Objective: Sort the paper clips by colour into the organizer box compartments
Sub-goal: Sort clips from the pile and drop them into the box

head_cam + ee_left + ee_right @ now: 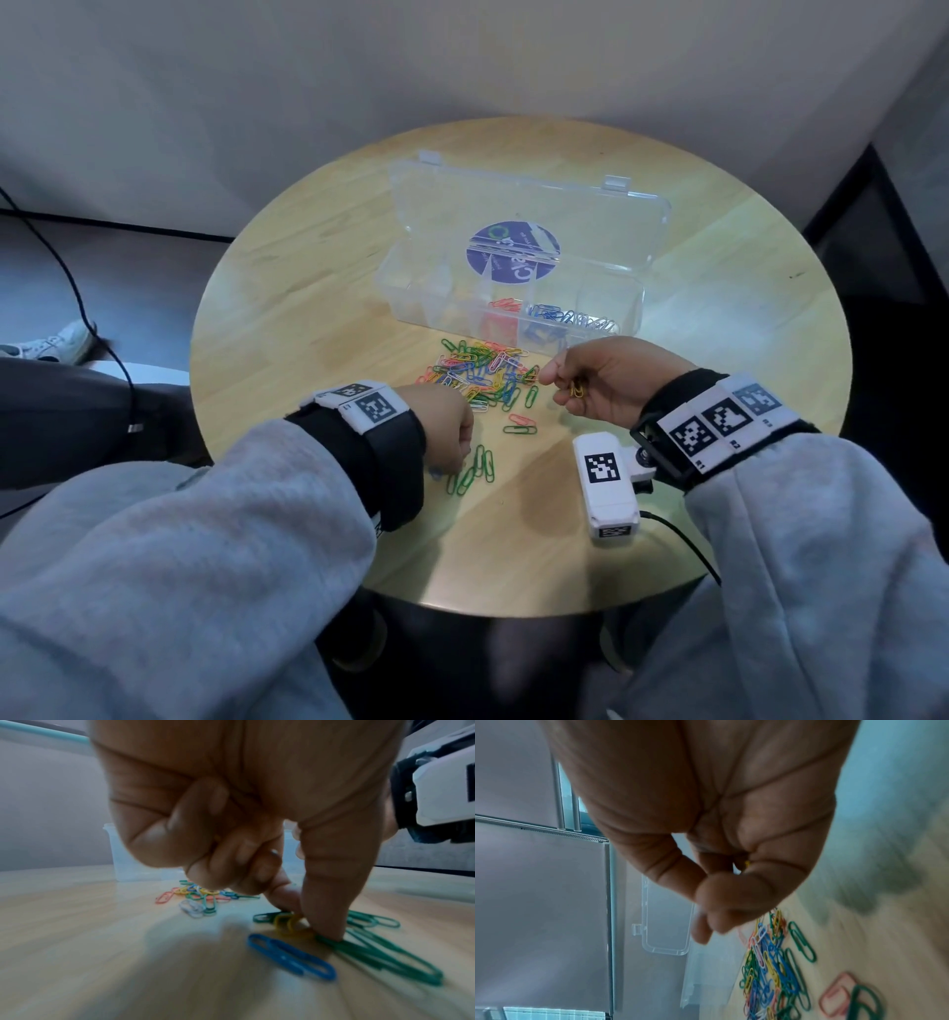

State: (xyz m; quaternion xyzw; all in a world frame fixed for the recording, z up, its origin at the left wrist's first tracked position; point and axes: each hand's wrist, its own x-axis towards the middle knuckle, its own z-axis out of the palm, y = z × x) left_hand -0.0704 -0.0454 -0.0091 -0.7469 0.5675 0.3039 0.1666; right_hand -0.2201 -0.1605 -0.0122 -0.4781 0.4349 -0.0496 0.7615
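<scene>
Head view: at centre frame, a mixed heap of paper clips (pixel 480 372) lies on a round wooden table (pixel 308 288), just below a clear organizer box (pixel 513 288) whose lid stands open toward the top of the frame. Red clips (pixel 506 304) sit in a middle compartment, with blue clips (pixel 547 312) and then white clips (pixel 595 322) in the compartments to its right. The right hand (pixel 606 383), right of the heap, has its fingers curled around a few yellow clips (pixel 577 389), thumb and forefinger pinched together toward the heap. The left hand (pixel 441 426), lower left of the heap, is curled knuckles-up over a row of green clips (pixel 480 467). A white tagged device (pixel 606 483) lies on the table below the right wrist. Grey sleeves fill the lower frame; a dark cable crosses the floor at left beneath a pale wall.

Left wrist view: the left hand (pixel 231 811) fills the upper frame, most fingers curled in, thumb and one fingertip pressed down at lower right on a yellow clip (pixel 286 922) and the green clips (pixel 380 953). Whether it has lifted any clip cannot be told. A blue clip (pixel 290 957) lies just left of them. The heap (pixel 200 896) and the box (pixel 133 858) sit behind, at mid frame.

Right wrist view: the right hand (pixel 706 821) is closed, a glint of the yellow clips (pixel 747 863) showing between its fingers at centre. The heap (pixel 770 973) spreads across the lower right, and the box lid (pixel 664 923) lies at centre left.
</scene>
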